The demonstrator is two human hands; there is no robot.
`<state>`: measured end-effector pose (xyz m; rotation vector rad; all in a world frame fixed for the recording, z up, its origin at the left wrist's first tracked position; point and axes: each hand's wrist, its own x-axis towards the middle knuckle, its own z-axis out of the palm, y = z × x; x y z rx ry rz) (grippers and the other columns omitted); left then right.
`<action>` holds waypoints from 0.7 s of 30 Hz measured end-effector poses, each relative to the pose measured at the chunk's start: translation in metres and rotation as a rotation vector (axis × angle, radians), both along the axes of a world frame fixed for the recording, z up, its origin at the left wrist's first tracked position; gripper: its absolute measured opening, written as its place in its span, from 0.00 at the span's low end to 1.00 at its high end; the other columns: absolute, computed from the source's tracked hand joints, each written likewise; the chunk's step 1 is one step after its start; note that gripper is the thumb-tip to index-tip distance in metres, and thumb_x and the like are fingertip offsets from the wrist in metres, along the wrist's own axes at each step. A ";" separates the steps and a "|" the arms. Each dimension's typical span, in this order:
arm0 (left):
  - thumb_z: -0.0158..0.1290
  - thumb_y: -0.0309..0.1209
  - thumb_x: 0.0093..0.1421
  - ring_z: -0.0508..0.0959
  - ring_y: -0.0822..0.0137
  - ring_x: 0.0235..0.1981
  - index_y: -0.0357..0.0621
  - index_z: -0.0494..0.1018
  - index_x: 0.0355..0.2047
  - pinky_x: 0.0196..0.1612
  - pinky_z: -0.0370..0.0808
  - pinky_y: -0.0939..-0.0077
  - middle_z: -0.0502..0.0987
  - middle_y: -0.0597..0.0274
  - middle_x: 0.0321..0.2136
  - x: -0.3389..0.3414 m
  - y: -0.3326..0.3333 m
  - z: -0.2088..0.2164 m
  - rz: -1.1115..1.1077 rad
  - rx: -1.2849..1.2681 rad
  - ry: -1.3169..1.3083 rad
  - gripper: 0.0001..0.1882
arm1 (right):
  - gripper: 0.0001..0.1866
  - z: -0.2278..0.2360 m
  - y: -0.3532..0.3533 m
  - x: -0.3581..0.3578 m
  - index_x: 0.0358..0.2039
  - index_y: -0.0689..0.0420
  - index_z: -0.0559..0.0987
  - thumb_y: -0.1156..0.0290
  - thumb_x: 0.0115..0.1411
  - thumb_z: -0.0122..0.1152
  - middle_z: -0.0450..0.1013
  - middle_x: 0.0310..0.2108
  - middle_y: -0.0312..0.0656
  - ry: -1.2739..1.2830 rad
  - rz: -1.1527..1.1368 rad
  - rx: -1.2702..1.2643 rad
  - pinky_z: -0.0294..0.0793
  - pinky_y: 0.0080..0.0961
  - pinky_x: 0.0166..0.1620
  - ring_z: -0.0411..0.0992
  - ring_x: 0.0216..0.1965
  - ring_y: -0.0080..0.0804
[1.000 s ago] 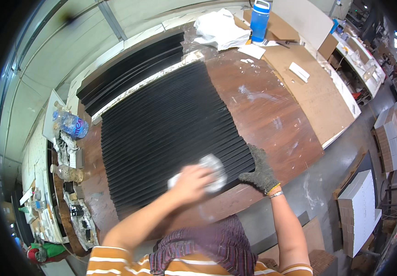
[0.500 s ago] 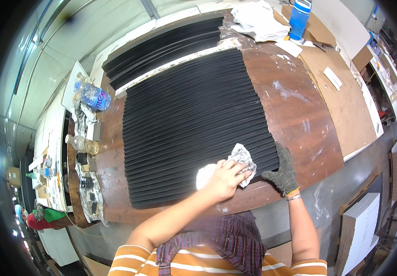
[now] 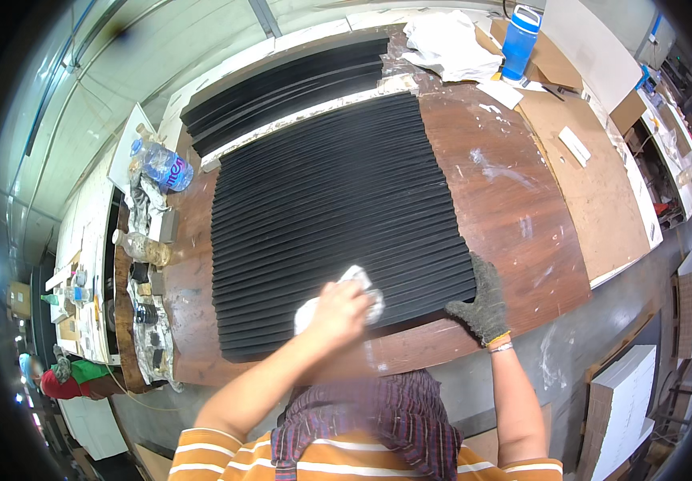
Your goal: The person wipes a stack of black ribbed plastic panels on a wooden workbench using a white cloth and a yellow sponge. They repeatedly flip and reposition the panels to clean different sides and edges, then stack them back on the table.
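At lower centre, I'd stroke the white wad (image 3: 359, 277) gripped in the left hand (image 3: 341, 311) evenly along the black strips (image 3: 322, 200), spread right hand (image 3: 486, 305) steadying their lower-right corner.

Matt black strips (image 3: 330, 200) — ridged, scuffed wood-grain tabletop (image 3: 514, 216), knit glove (image 3: 487, 306)

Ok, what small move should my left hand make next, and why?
Probably slide the white wad lengthwise along the black strips: your left hand holds it over them near the front edge, while your gloved right hand rests at their front right corner, which may steady them.
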<state>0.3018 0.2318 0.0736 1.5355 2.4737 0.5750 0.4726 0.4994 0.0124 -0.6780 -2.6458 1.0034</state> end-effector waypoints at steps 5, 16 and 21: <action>0.58 0.23 0.51 0.75 0.59 0.39 0.45 0.82 0.38 0.41 0.67 0.63 0.75 0.61 0.32 -0.006 -0.006 -0.003 -0.024 0.020 0.097 0.13 | 0.59 0.001 0.000 0.000 0.68 0.57 0.64 0.57 0.35 0.82 0.64 0.66 0.52 0.057 0.024 0.010 0.51 0.47 0.73 0.58 0.69 0.54; 0.60 0.26 0.57 0.79 0.51 0.42 0.43 0.82 0.38 0.48 0.74 0.58 0.80 0.54 0.40 -0.107 -0.184 0.003 0.564 0.279 0.257 0.08 | 0.59 0.000 0.002 0.000 0.69 0.59 0.64 0.57 0.36 0.82 0.64 0.66 0.52 0.051 0.032 -0.050 0.55 0.44 0.72 0.58 0.69 0.53; 0.66 0.32 0.49 0.77 0.47 0.50 0.45 0.80 0.50 0.54 0.73 0.53 0.80 0.50 0.50 -0.122 -0.269 0.006 0.733 0.207 0.470 0.25 | 0.59 0.008 -0.002 0.000 0.70 0.60 0.62 0.64 0.36 0.79 0.63 0.67 0.54 0.038 -0.003 -0.121 0.55 0.43 0.72 0.58 0.70 0.52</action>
